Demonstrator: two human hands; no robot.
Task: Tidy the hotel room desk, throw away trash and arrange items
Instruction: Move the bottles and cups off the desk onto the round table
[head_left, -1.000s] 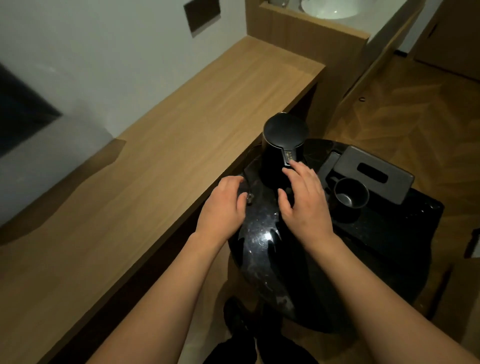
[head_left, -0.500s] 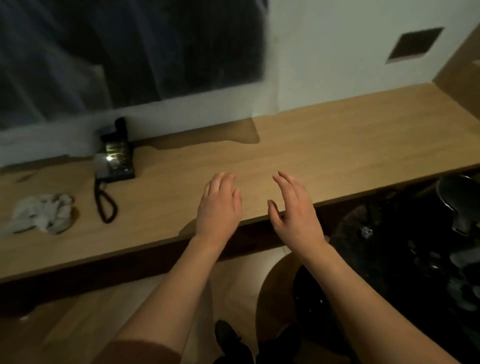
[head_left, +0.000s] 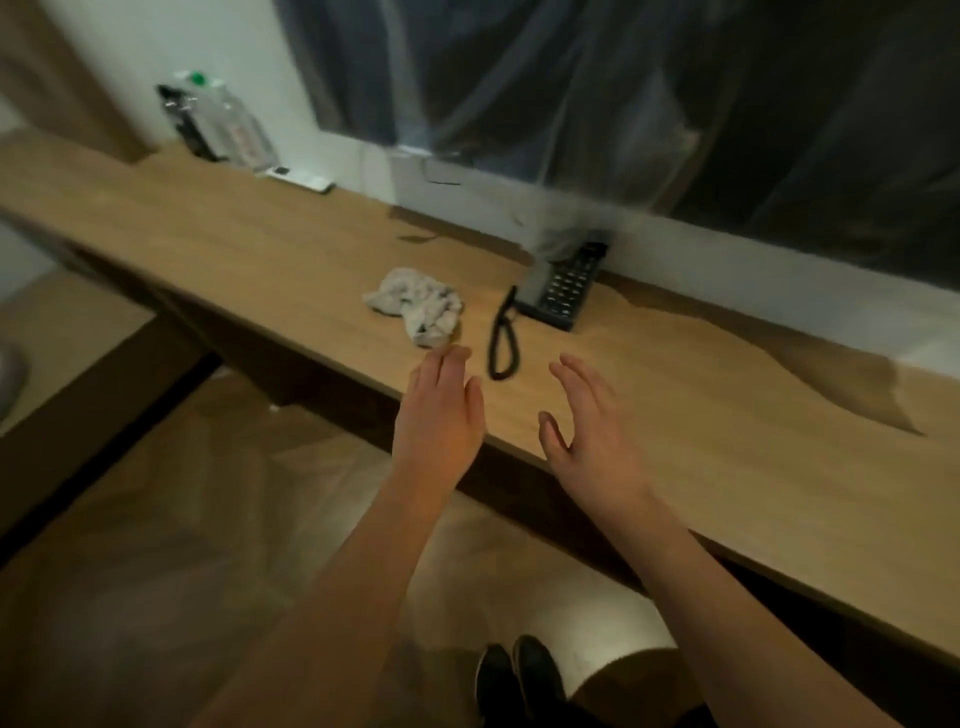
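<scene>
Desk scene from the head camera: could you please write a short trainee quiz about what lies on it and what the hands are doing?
1. True or false: the left hand holds the crumpled tissue.
2. What lies just right of the tissue on the desk? A) kettle B) telephone C) mug
3. Fill in: the water bottles stand at the desk's far ____ end.

Key
1. False; both it and the right hand are open and hold nothing.
2. B
3. left

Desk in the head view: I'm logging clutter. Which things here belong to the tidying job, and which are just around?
Job:
crumpled tissue
phone
remote
plastic bottles
desk

Around:
plastic-covered screen
floor
shoes
</scene>
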